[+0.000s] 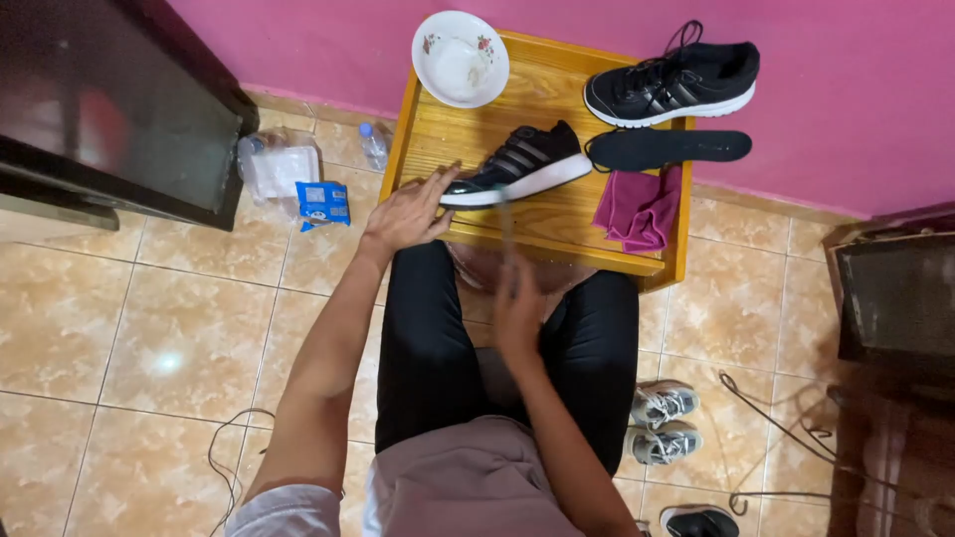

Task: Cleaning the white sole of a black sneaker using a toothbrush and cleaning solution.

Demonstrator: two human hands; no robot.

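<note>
One black white-soled shoe (pixel 517 165), sideways.

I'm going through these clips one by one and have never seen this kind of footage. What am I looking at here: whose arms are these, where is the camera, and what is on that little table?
There is no machine here. The single picture comes from a camera worn on a person's head, looking down, so the two bare arms and the legs in black trousers belong to the wearer, who is seated.

In front of them stands a small wooden table against a pink wall. On it lie a black shoe with a white sole, a second matching shoe, a loose black insole, a magenta cloth and a white bowl.

The left hand rests on the toe of the nearer shoe. The right hand is blurred; it seems to hold a thin stick-like tool, but I cannot tell what.

On the tiled floor are a plastic bottle and more shoes.
</note>
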